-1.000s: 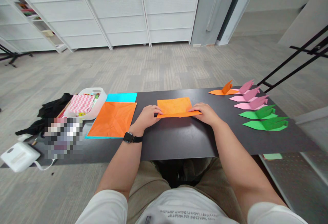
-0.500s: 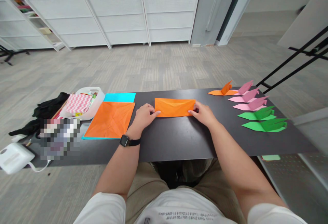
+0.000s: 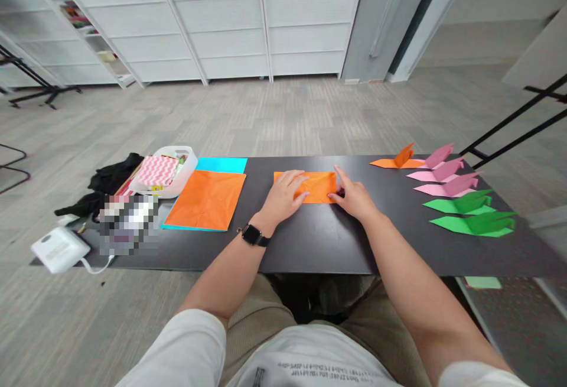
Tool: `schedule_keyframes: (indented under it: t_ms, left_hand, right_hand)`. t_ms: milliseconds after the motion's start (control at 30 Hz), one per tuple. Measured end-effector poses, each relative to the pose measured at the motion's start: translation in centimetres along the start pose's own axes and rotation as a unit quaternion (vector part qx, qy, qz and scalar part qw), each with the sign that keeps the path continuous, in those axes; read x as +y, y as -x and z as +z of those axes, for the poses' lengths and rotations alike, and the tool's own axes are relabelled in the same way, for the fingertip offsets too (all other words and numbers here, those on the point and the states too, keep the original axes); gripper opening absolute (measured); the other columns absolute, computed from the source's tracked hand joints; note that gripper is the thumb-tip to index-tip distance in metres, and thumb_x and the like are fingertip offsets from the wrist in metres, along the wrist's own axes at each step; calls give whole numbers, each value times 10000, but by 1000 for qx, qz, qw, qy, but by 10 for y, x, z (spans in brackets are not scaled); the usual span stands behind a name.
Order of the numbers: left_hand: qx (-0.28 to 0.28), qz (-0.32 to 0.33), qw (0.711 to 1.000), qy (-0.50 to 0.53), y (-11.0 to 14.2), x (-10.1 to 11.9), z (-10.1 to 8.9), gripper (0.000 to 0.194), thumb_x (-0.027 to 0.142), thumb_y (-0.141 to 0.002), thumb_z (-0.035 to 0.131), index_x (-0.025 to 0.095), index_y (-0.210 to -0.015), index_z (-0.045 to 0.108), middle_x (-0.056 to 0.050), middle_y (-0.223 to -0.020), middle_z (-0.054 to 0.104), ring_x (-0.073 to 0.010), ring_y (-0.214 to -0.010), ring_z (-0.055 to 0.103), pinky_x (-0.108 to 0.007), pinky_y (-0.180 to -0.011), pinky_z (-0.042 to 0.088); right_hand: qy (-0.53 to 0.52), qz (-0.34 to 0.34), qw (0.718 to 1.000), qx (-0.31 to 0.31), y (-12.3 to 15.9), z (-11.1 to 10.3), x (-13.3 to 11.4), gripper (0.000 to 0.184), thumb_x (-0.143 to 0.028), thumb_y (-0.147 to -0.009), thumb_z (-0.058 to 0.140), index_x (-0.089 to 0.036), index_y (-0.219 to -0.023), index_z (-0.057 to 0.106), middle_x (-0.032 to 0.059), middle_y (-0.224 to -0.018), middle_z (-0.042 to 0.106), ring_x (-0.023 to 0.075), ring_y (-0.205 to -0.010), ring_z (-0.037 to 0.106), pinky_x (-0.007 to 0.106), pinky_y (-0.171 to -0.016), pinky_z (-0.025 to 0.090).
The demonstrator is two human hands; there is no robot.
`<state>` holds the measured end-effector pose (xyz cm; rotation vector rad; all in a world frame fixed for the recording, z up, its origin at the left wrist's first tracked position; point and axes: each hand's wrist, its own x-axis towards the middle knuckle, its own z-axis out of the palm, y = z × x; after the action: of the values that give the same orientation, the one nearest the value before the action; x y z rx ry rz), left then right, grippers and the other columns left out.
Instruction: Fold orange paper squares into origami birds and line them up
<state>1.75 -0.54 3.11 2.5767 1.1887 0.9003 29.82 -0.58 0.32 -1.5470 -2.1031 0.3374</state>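
Observation:
A folded orange sheet of origami paper (image 3: 319, 188), now a wide rectangle, lies on the dark table in front of me. My left hand (image 3: 286, 195) rests flat over its left part, fingers stretched out and covering that end. At the right edge is my right hand (image 3: 352, 195), its thumb touching the near corner and its index finger extended along the side, apart from the thumb. The rest of its fingers are partly hidden. Left of my hands lies a stack of square orange paper (image 3: 206, 201), with blue paper (image 3: 221, 165) showing beneath.
Folded paper birds line the table's right side: an orange one (image 3: 396, 158), several pink (image 3: 445, 186) and green ones (image 3: 473, 223). At left stand a white basket (image 3: 188, 168) with a pink zigzag cloth, black fabric (image 3: 113, 177) and a white corded device (image 3: 59, 249).
My left hand has let go of the left edge and slid right onto the paper, flattening out. My right index finger has straightened. The view has shifted slightly.

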Motion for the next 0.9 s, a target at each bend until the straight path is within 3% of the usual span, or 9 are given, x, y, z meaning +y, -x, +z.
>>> schedule_keyframes:
  t_ms: [100, 233, 433, 567, 700, 900]
  left_hand:
    - [-68, -1, 997, -27, -1, 1, 16, 441, 356, -1035, 602, 222, -1455, 611, -124, -1600, 548, -298, -1507, 485, -545, -1317, 325]
    - [-128, -28, 990, -51, 2, -5, 25, 504, 419, -1050, 582, 194, -1501, 595, -143, -1634, 521, -325, -1533, 461, -563, -1315, 306]
    - [-153, -38, 986, -63, 4, -8, 31, 529, 443, -1072, 531, 202, -1540, 575, -142, -1670, 479, -345, -1555, 432, -575, -1321, 265]
    - [-148, -32, 986, -70, 5, -9, 36, 539, 443, -1085, 494, 241, -1584, 527, -119, -1678, 473, -343, -1561, 423, -594, -1314, 256]
    - [-156, -38, 984, -74, 7, -11, 36, 531, 471, -1100, 444, 249, -1572, 543, -121, -1694, 451, -347, -1582, 394, -619, -1309, 248]
    - [-171, -45, 981, -80, 7, -10, 33, 531, 440, -1107, 418, 253, -1593, 522, -114, -1719, 413, -334, -1604, 359, -603, -1320, 237]
  right_hand:
    - [-1, -3, 1000, -11, 1, -4, 0, 968, -261, -895, 729, -244, -1725, 232, 26, -911, 780, 263, -824, 742, 419, -860, 580]
    - [16, 1, 1000, -13, 3, -7, 2, 898, -275, -894, 722, -256, -1697, 320, 39, -962, 779, 277, -898, 729, 437, -894, 569]
    - [100, -30, 990, 97, 4, -3, -17, 486, -403, -987, 634, -198, -1426, 668, 164, -1292, 691, 354, -1205, 605, 511, -1056, 475]
    - [114, -88, 989, 44, 2, 12, -40, 347, -411, -1031, 601, -223, -1286, 742, 143, -1317, 694, 333, -1244, 584, 490, -1087, 422]
    - [134, -84, 987, -16, 1, 27, -47, 307, -415, -1032, 616, -245, -1251, 750, 129, -1292, 710, 324, -1214, 604, 486, -1055, 411]
    - [137, -68, 988, -15, 1, 30, -44, 325, -452, -1036, 617, -251, -1262, 734, 121, -1303, 707, 317, -1218, 611, 487, -1048, 394]
